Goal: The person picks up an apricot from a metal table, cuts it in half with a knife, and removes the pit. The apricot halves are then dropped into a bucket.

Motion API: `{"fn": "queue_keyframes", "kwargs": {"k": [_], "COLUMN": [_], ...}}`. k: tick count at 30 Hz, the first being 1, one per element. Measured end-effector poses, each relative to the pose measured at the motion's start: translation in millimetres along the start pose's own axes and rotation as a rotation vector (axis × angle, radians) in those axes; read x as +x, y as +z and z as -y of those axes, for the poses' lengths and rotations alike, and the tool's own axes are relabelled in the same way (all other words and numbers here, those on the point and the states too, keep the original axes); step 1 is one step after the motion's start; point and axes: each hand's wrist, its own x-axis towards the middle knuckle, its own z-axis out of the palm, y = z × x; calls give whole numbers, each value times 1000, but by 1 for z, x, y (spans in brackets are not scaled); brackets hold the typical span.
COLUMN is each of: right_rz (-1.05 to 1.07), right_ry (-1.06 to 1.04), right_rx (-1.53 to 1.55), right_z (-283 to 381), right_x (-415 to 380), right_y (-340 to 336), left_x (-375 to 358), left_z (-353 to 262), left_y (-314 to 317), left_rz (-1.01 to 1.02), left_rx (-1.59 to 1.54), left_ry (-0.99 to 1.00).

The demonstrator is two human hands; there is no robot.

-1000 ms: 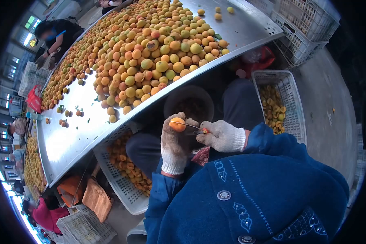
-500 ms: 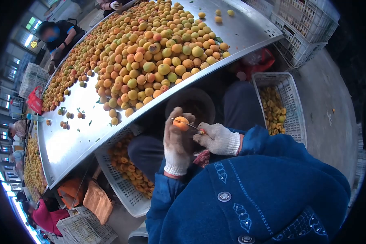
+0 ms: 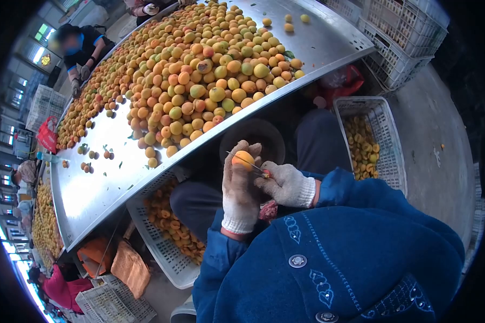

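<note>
My left hand (image 3: pixel 240 188), in a soiled white glove, holds an orange apricot (image 3: pixel 243 160) between thumb and fingers, above my lap. In my right hand (image 3: pixel 287 184), also gloved, is a small knife (image 3: pixel 251 167) with a reddish handle. Its thin blade lies across the apricot. Behind the hands, under the table's edge, stands a dark round bowl (image 3: pixel 264 141). A large heap of apricots (image 3: pixel 199 81) covers much of the metal table (image 3: pixel 86 188) in front.
A crate of apricot pieces (image 3: pixel 183 277) stands at the lower left, another crate (image 3: pixel 396 161) at the right. Crates are stacked (image 3: pixel 404 32) at the upper right. A person in dark clothes (image 3: pixel 83 48) works across the table. Orange cloth (image 3: pixel 130 268) hangs at the lower left.
My left hand and the apricot have shifted slightly right, and the apricot has turned a little under the blade. The person across the table has moved their hands lower over the fruit.
</note>
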Motion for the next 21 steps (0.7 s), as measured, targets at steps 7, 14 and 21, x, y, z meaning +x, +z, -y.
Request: {"fn": "queue_keyframes", "kwargs": {"k": [7, 14, 21], "right_rz": [-33, 7, -35], "right_ry": [-85, -7, -55], "right_rx": [-116, -43, -133], "right_z": [-17, -8, -13], "right_x": [5, 1, 5], "right_y": [8, 0, 4], "left_x": [0, 7, 2], "left_z": [6, 8, 7], "left_y": [3, 1, 5], "left_rz": [-31, -48, -147], "left_rx": [-362, -108, -396], "left_ry": [-193, -6, -251]}}
